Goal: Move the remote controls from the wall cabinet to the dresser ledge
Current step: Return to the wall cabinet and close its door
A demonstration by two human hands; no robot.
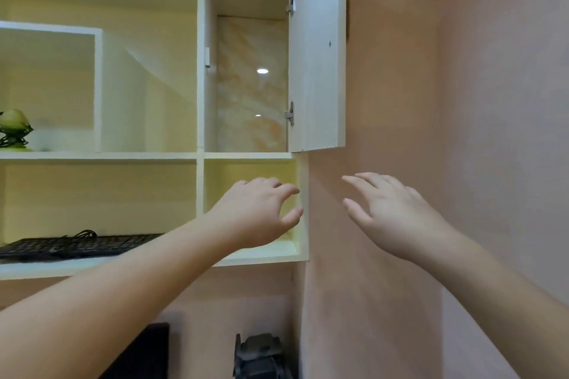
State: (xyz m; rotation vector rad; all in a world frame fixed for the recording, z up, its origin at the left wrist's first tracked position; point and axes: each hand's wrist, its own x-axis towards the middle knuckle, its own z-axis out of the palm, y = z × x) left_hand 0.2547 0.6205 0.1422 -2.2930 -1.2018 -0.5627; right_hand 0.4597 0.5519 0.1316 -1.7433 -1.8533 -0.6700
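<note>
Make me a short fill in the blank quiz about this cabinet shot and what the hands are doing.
1. The cabinet door at upper right stands ___.
2. A black ___ lies on the lower left shelf.
3. Both hands, the left hand and the right hand, hold ___.
4. No ___ control shows in the open compartment.

Missing words: open; keyboard; nothing; remote
</note>
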